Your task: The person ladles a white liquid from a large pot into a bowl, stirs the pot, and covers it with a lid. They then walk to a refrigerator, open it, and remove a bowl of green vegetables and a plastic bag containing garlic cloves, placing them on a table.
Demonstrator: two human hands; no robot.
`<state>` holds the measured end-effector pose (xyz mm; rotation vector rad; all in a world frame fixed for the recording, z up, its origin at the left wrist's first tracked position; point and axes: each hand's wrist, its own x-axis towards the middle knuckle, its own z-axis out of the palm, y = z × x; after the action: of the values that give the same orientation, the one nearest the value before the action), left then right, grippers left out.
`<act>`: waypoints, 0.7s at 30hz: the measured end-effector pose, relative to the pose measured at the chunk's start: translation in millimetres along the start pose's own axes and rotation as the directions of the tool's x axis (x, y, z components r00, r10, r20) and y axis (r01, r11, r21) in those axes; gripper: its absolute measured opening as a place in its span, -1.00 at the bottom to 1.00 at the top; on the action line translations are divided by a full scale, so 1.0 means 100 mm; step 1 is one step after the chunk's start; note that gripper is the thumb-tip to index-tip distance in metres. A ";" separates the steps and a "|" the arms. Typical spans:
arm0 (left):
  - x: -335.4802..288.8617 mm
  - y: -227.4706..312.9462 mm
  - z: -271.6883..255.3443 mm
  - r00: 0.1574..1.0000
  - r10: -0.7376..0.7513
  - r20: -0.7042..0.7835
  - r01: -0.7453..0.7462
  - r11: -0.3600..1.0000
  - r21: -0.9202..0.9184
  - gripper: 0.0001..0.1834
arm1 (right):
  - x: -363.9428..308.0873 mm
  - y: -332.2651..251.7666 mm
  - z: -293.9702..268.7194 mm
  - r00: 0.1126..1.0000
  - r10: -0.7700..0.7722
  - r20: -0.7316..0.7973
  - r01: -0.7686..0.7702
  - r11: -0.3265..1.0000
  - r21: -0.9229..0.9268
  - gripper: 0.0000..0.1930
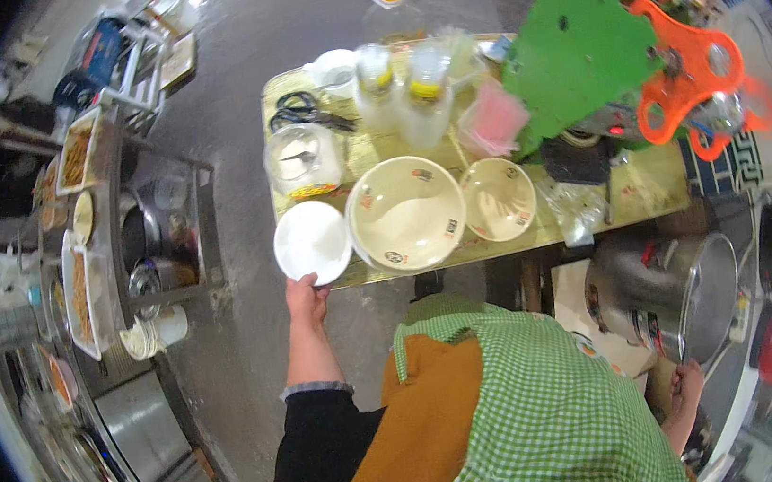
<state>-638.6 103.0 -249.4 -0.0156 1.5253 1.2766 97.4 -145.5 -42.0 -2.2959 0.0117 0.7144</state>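
Gripping the white plate (pixel 312 242) by its near rim, the left hand (pixel 306 299) pinches it at the tabletop's (pixel 647 187) front left corner, beside a large cream bowl (pixel 406 212). It looks light, stiff and breakable, probably slippery. The right hand (pixel 686 388) clasps a steel pot's (pixel 658 291) rim.

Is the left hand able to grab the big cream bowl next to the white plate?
Probably yes. The left hand already holds the white plate at the table edge, and the big cream bowl sits right beside it with nothing between, though the plate occupies those fingers.
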 end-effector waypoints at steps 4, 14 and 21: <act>-0.10 -0.04 -0.11 0.999 0.036 -0.020 -0.037 0.999 -0.032 -0.38 | 0.24 0.06 -0.16 0.991 -0.003 0.135 -0.002 0.999 0.035 -0.72; -1.09 0.22 -0.44 0.965 0.256 -0.049 -0.259 0.963 -0.071 -0.35 | 0.85 0.06 -0.44 0.969 0.049 0.242 -0.046 0.999 -0.021 -0.65; -2.24 0.18 -0.09 0.937 0.349 0.009 -0.349 0.937 0.004 -0.38 | 1.23 -0.02 -0.77 0.860 0.049 0.507 0.046 0.984 -0.174 -0.89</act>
<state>-564.6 -24.7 -80.0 0.2761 1.5702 1.5482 240.2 -170.1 -56.4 -2.1991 -0.3108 1.3554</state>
